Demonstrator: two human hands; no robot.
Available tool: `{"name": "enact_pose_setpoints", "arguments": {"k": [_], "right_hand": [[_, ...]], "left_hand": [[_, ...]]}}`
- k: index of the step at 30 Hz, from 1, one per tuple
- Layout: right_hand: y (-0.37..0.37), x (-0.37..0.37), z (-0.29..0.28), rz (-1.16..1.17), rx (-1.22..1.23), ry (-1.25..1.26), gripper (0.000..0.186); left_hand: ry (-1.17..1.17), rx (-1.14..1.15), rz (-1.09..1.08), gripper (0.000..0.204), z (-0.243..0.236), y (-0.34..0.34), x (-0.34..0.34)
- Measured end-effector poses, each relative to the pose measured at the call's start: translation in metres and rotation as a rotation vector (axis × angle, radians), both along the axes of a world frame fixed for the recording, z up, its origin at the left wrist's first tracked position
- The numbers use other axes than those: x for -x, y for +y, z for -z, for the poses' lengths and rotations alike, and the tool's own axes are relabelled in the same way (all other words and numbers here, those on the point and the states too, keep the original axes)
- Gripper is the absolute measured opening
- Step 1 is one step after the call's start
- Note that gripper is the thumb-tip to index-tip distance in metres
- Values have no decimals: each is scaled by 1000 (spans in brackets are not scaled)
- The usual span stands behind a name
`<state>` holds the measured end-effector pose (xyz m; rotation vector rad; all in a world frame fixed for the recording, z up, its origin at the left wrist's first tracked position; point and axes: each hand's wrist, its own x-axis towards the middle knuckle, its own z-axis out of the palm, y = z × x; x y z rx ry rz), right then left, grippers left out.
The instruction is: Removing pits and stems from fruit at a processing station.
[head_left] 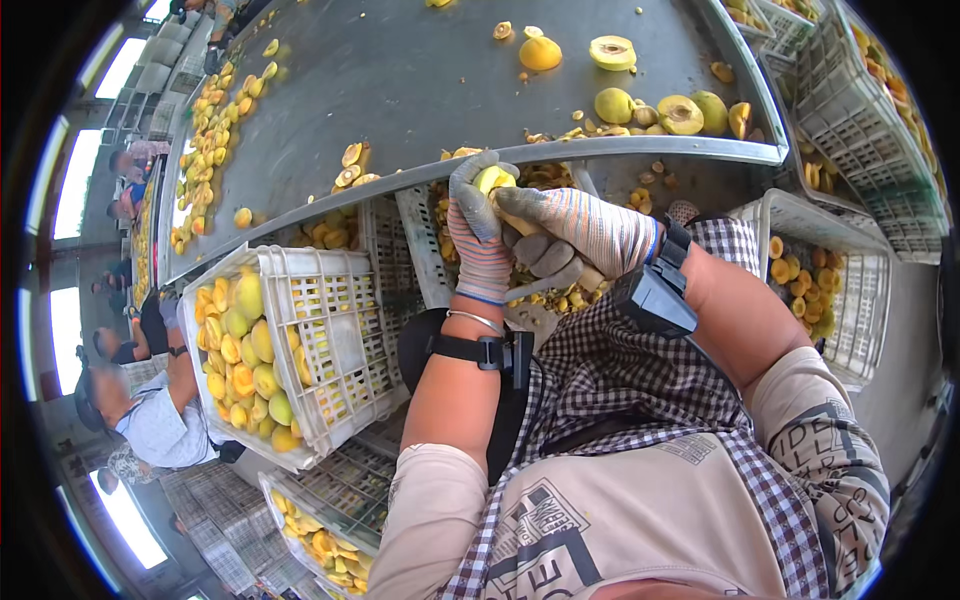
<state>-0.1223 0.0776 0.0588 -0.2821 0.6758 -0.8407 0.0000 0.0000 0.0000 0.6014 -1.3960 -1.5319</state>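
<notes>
Both my hands wear striped gloves with grey palms and meet just below the near edge of the metal table [640,146]. My left hand [476,215] is closed round a yellow peach [493,180], cut flesh showing between the fingers. Against it rests the thumb of my right hand [585,228]. The curled fingers of that hand hold a tool with a pale, wooden-looking handle [591,277]; its working end is hidden. Under my hands, a crate [425,245] contains peach pieces and scraps.
Halved and whole peaches [680,115] lie along the table's near right edge. More halves [215,130] line its left side. A white crate of peaches [335,330] stands at my left, another crate [868,290] at my right. Further left sits a co-worker [165,425].
</notes>
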Motion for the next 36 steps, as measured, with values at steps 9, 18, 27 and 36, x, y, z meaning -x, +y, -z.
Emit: {"name": "enact_pose_setpoints", "arguments": {"k": [9, 18, 27, 36], "right_hand": [[-6, -25, 13, 4, 640, 1383, 41], [3, -15, 4, -408, 737, 1852, 29], [0, -9, 21, -490, 668, 1811, 26], [0, 2, 34, -414, 667, 1740, 23]], "left_hand": [[3, -319, -11, 60, 16, -12, -14], [-236, -308, -272, 57, -16, -9, -38], [119, -383, -64, 46, -35, 9, -30], [39, -320, -145, 34, -34, 22, -26]]}}
